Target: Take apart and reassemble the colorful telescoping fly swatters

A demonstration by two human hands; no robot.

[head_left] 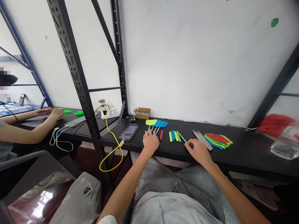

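Note:
My left hand rests with fingers apart over the lower ends of several swatter-like pieces, which have thin metal rods; a yellow flat head and blue flat heads show beyond it. The handle ends under my palm are hidden. My right hand pinches the near end of a thin metal rod, which slants away to the left. Between my hands lie a red handle and a row of yellow, blue and green handles. Right of them are bare metal rods and stacked coloured flat heads.
A blurred phone-like object, a small cardboard box and a yellow cable are at left. A black rack post stands nearby. Another person's hands work farther left. Plastic bags lie at far right.

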